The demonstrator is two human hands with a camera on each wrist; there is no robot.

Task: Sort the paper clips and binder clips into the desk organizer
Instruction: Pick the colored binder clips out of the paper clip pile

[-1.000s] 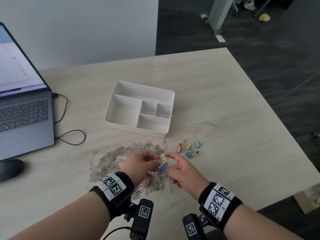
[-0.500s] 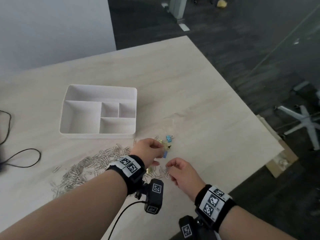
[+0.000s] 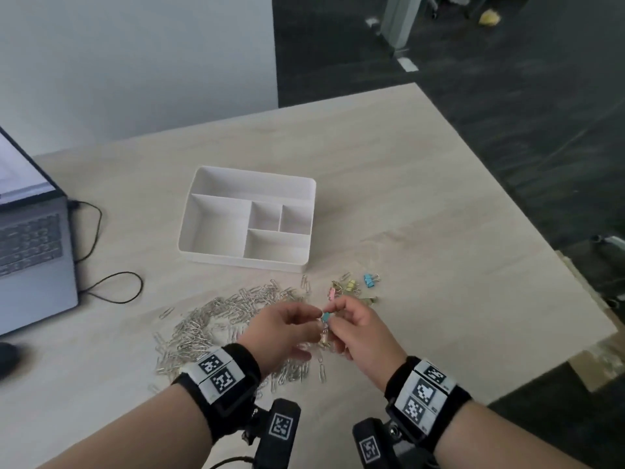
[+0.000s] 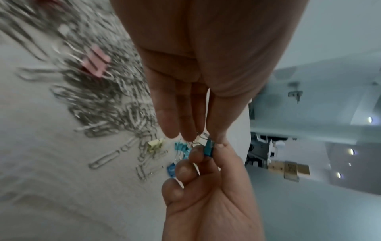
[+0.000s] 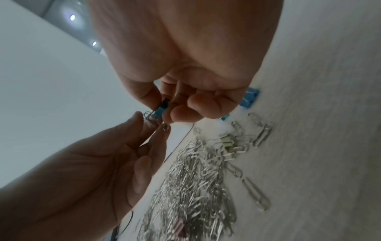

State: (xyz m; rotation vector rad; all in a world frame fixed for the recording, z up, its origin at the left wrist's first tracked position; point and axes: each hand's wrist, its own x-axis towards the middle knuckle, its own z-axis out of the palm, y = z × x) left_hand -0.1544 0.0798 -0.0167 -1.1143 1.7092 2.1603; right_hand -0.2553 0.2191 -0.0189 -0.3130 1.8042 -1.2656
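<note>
Above the near side of the silver paper clip pile [image 3: 216,319] my two hands meet. My right hand [image 3: 333,316] pinches a small blue binder clip [image 3: 325,317] between thumb and forefinger. My left hand [image 3: 318,314] pinches the silver wire loops at that clip's end [image 5: 149,117]. The left wrist view shows the same clip [image 4: 209,147] between both sets of fingertips. Something small dangles below the clip; I cannot tell what. The white desk organizer [image 3: 243,260] stands beyond, its compartments bare. Blue [image 3: 370,279], yellow [image 3: 351,285] and pink [image 3: 331,293] binder clips lie loose just past my hands.
A laptop [image 3: 30,252] sits at the left with a black cable [image 3: 111,289] looping toward the pile. A dark mouse [image 3: 6,355] lies at the left edge. The table's right edge [image 3: 541,252] drops to a dark floor with a cardboard box [image 3: 605,363].
Half a second ago my hands were apart, the left one over the binder clips. They have since come together on the blue clip. The head view swung right, then back left.
</note>
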